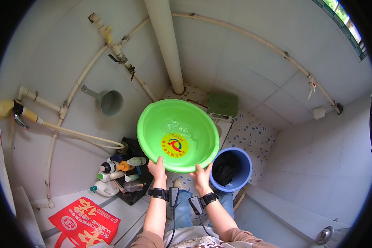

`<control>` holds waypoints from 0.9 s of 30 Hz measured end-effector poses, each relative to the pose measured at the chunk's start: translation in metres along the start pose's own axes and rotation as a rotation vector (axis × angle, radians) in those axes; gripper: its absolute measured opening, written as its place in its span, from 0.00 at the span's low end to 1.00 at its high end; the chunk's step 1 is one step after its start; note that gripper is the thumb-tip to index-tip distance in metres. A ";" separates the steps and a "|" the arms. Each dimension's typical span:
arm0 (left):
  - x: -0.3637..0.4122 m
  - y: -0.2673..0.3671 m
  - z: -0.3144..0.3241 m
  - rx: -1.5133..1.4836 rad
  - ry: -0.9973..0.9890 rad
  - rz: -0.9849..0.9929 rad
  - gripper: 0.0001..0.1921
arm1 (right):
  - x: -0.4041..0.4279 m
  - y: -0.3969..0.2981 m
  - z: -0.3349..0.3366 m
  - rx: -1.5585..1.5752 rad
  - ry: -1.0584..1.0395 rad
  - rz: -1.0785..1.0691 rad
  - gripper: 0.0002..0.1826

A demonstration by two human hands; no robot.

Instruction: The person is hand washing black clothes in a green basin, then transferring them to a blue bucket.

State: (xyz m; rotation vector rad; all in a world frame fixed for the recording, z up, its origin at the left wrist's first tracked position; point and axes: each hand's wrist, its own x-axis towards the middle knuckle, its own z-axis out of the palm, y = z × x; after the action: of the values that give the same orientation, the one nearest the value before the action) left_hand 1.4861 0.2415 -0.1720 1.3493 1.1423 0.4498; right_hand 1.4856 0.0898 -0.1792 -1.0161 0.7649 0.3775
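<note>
A round green plastic basin [186,117] with some clear water in its bottom and a yellow sticker is held out in front of me. My left hand [157,171] grips its near rim at the left, thumb over the edge. Farther right on the same rim, my right hand [202,177] has its thumb at the edge, with the other fingers partly hidden. Close beside that hand stands a blue plastic bucket [246,173] with dark contents that look like wet cloth.
Several bottles [107,188] crowd a black stand at the left, near a red bag [86,223]. A grey-green dipper [111,103] hangs on the left wall among pipes [83,74]. Beyond the basin sits a green lidded box [223,104]. A door knob [325,234] is at lower right.
</note>
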 end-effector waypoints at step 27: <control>0.011 0.077 -0.043 0.775 0.151 0.615 0.16 | 0.007 0.118 0.094 0.361 -0.467 0.747 0.18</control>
State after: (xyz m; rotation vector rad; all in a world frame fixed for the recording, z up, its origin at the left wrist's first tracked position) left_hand 1.4806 0.2912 -0.0986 2.4054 1.0441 0.5791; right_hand 1.4558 0.2296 -0.2291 -0.2468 0.7262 1.0373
